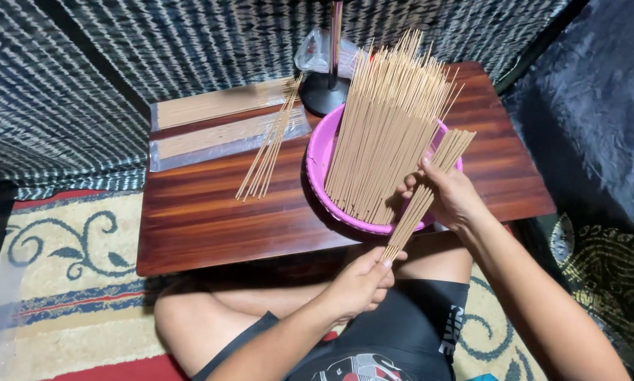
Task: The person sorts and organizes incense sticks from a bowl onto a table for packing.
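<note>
While both hands [401, 236] grip a small bundle of sticks [430, 187], more stand fanned in the pink basin [319, 152].

Even, moderate light from above — soft shadow under the table [190, 233] — sharp focus, edges bowed.

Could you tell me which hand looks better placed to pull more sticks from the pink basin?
Probably the right hand: it is beside the pink basin; the left hand is lower, at the bundle end.
</note>
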